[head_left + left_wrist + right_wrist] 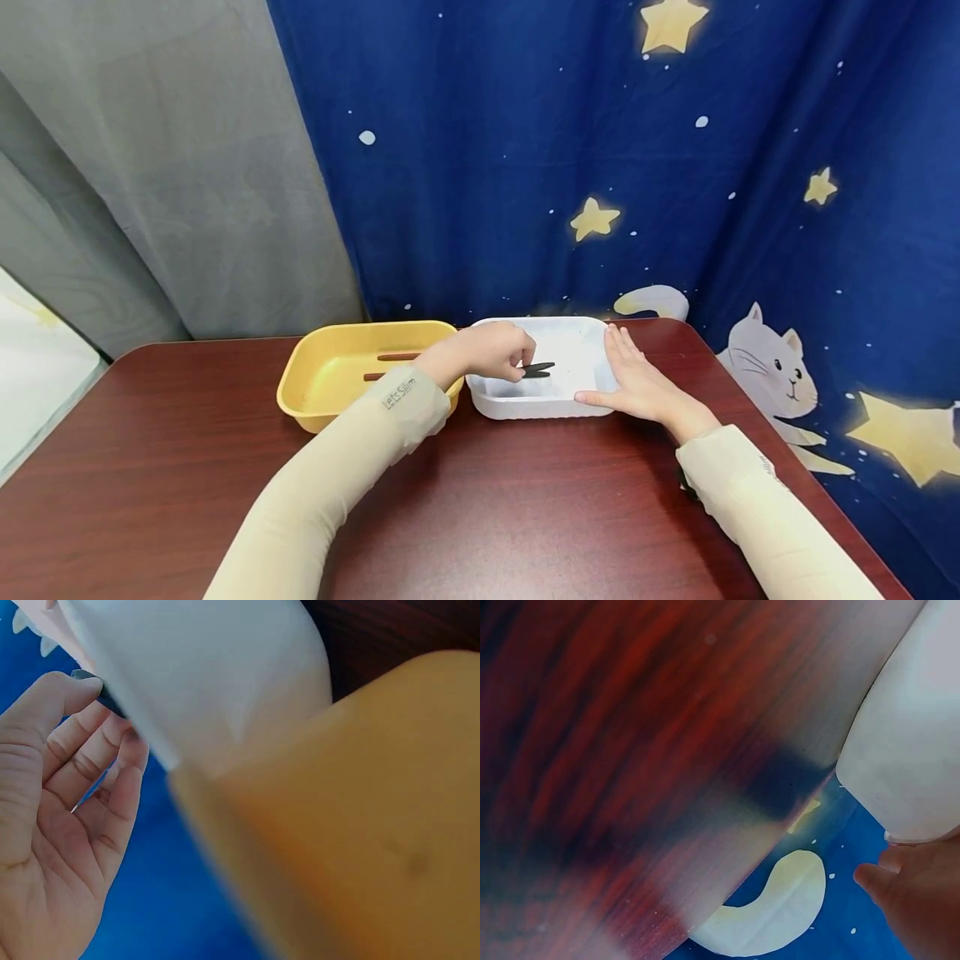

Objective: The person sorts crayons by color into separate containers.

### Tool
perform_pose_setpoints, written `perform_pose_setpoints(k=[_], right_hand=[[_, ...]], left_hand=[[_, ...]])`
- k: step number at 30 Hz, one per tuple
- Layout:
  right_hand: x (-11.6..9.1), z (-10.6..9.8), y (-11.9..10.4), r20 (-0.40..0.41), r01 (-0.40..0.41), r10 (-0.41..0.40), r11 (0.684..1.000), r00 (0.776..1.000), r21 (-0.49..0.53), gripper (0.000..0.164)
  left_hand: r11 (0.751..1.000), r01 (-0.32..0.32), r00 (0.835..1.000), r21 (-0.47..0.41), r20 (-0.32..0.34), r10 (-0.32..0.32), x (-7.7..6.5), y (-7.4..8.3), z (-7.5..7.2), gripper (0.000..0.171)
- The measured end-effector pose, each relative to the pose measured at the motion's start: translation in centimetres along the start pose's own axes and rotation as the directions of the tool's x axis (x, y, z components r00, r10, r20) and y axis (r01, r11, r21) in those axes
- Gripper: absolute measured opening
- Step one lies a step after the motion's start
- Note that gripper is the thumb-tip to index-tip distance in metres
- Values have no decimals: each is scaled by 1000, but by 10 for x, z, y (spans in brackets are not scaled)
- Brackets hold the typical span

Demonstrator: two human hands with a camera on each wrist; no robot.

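Over the white basin (543,407), my left hand (497,350) pinches a slender black stick (111,699) between thumb and fingers; its exact kind cannot be made out. In the head view two black pointed pieces (538,367) show beyond the fingertips, low inside the basin. Whether both are held is hidden by the hand. At the basin's right end, my right hand (637,379) rests on the rim with straight fingers and the thumb spread toward the front wall. The right wrist view shows that hand (922,892) against the white wall.
A yellow basin (296,392) stands directly left of the white one, partly behind my left forearm. Two reddish-brown sticks (397,357) lie in it. Both basins stand near the far edge of the dark red wooden table (480,517), before a blue starry curtain (480,167).
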State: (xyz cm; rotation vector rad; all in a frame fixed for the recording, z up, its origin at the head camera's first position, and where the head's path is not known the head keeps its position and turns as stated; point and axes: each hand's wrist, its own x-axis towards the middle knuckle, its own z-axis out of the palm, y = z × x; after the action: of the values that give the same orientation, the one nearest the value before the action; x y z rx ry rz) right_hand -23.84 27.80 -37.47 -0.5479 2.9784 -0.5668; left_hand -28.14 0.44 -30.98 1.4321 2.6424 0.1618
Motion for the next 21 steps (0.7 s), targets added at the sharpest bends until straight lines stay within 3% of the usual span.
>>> perform_pose_setpoints(k=[10,21], right_hand=[[2,-3,0,10,-7,7,1000,1000,-7,121],[-1,-2,-1,15,-17,17,1000,1000,15,122]], left_hand=[[999,46,999,-28,17,-46,17,-10,14,12],[988,148,984,-43,106,-143,25,-15,32,8]])
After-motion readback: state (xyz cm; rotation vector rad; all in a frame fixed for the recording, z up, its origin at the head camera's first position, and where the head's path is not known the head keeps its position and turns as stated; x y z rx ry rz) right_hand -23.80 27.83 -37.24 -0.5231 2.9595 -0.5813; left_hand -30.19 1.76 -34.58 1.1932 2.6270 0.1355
